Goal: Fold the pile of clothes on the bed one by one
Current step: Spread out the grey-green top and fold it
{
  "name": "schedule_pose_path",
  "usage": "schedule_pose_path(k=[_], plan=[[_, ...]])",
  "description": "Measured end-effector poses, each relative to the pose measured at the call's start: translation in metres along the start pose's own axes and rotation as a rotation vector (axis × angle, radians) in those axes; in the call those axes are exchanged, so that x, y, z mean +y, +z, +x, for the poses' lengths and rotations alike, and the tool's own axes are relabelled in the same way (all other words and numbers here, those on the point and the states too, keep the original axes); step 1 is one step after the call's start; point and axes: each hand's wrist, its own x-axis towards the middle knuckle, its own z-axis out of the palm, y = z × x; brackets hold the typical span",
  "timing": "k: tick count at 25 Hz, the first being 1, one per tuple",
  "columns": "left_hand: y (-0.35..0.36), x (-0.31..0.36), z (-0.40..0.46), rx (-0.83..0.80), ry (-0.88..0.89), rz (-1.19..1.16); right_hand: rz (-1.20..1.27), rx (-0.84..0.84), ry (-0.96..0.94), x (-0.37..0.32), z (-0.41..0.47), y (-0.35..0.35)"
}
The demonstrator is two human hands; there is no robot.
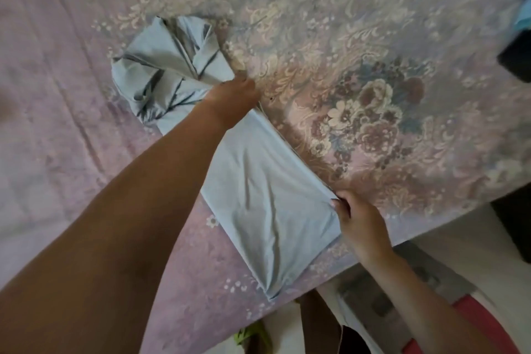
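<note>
A pale blue garment (267, 198) lies stretched across the bed (373, 72), which has a pink and lilac flowered cover. Its near part is flat and smooth. Its far end (169, 66) is bunched up, with dark seams and cords showing. My left hand (232, 98) reaches far out and grips the garment's right edge near the bunched part, the fingers curled under the cloth. My right hand (356, 218) pinches the same edge at the near corner, close to the bed's edge. The edge runs taut between the two hands.
The bed's edge runs diagonally along the lower right. Beyond it is a pale floor (459, 250) with a patterned mat (402, 290). A dark object (517, 57) and some blue cloth (524, 20) lie at the far right edge of the bed. Something green (253, 336) shows below.
</note>
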Motion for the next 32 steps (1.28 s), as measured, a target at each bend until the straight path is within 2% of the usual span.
schedule_pose_path(k=[1,5,7,9,11,13,14,15,18,22,25,28,30,32], plan=[[0.003,0.000,0.003,0.032,0.009,-0.020,-0.021,0.028,-0.003,0.002,0.003,-0.001],[0.028,0.009,-0.005,0.332,0.086,-0.030,-0.144,0.101,-0.050,-0.001,0.017,0.007],[0.049,0.021,-0.023,0.343,0.017,-0.061,-0.200,0.136,-0.067,-0.004,0.023,0.010],[0.066,0.036,-0.050,0.435,-0.030,-0.029,-0.267,0.235,-0.110,-0.007,0.024,0.012],[0.081,0.049,-0.078,0.440,-0.042,-0.043,-0.358,0.354,-0.325,-0.017,0.017,0.024],[0.091,0.059,-0.097,0.419,-0.157,-0.090,-0.407,0.298,-0.669,-0.040,0.013,0.046],[0.095,0.065,-0.100,0.416,-0.250,-0.120,-0.438,0.253,-0.778,-0.049,0.018,0.058],[0.101,0.070,-0.102,0.411,-0.352,-0.165,-0.464,0.215,-0.814,-0.055,0.027,0.068],[0.118,0.073,-0.105,0.398,-0.560,-0.307,-0.554,0.153,-0.735,-0.054,0.056,0.078],[0.122,0.076,-0.104,0.337,-0.600,-0.400,-0.537,0.223,-0.848,-0.056,0.061,0.074],[0.117,0.065,-0.098,0.399,-0.693,-0.432,-0.349,0.257,-0.968,-0.118,0.098,0.062],[0.117,0.058,-0.090,0.419,-0.813,-0.558,-0.341,0.293,-1.090,-0.205,0.147,0.064],[0.118,0.062,-0.086,0.384,-0.847,-0.582,-0.384,0.225,-1.078,-0.260,0.156,0.079],[0.121,0.062,-0.087,0.363,-0.819,-0.577,-0.433,0.072,-0.961,-0.297,0.152,0.097]])
